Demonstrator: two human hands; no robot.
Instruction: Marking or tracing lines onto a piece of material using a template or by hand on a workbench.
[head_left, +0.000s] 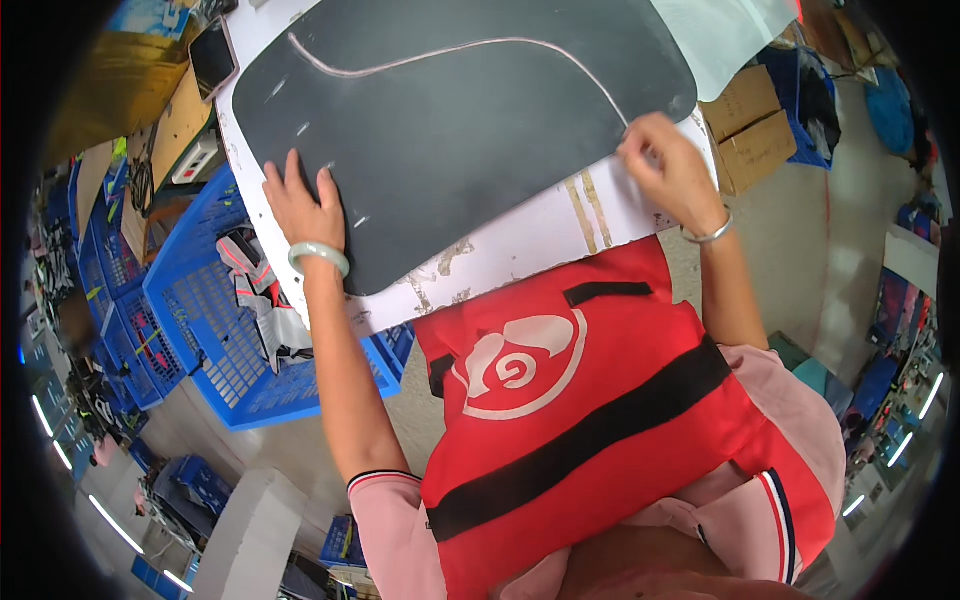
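A black mat (450, 130) with rounded corners lies on a white table (510, 245). Across its far half runs a thin pale cord (520, 40) in a loose S-shaped curve. At the mat's left edge my left hand (308, 212) rests flat, fingers spread, holding nothing. My right hand (672, 172) is at the mat's near right corner, its thumb and forefinger pinched on the cord's right end. The cord's other end lies loose on the mat near the far left.
A blue plastic basket (215, 375) with cloth pieces (280, 320) stands left of the table. At the far left corner lies a phone (213, 60). On the right are a cardboard box (755, 150) and a translucent plastic sheet (730, 40). A power strip (197, 160) sits beyond the basket.
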